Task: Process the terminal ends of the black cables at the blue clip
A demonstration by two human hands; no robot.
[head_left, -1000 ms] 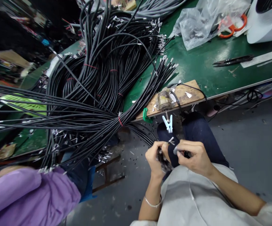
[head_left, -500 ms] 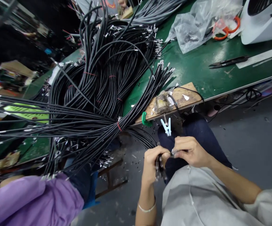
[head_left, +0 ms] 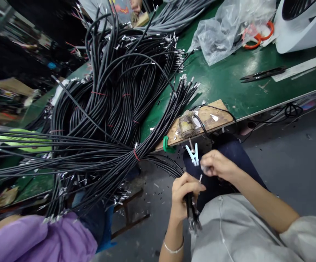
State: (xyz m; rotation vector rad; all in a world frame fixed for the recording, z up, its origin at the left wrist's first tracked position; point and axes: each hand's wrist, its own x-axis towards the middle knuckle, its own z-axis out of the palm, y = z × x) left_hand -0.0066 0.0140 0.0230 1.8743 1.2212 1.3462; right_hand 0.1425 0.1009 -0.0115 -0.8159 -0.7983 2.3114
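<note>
My left hand [head_left: 184, 192] is closed around a bunch of black cables [head_left: 171, 166] over my lap. Their stripped, frayed ends hang out below the fist, and one pale cable end [head_left: 201, 178] sticks up by the thumb. To its right and slightly higher, my right hand [head_left: 218, 165] is pinched, apart from the cables. A small greyish blur shows at its fingertips, too smeared to name. Just above the hands, a light blue clothespin [head_left: 193, 154] sits on the shaft of a small motor [head_left: 186, 125], which is fixed to a wooden board [head_left: 218, 109].
A large heap of black cables [head_left: 125, 83] covers the green table [head_left: 256, 98]. Beyond the motor lie black snips [head_left: 263, 74], orange-handled scissors [head_left: 257, 36] and a plastic bag [head_left: 215, 36]. A green clamp [head_left: 167, 145] grips the board. A person in purple [head_left: 40, 236] sits at left.
My right hand has moved up and away from the cable end at my left thumb. The left hand has turned, so the hanging cable ends show more. The view has shifted slightly.
</note>
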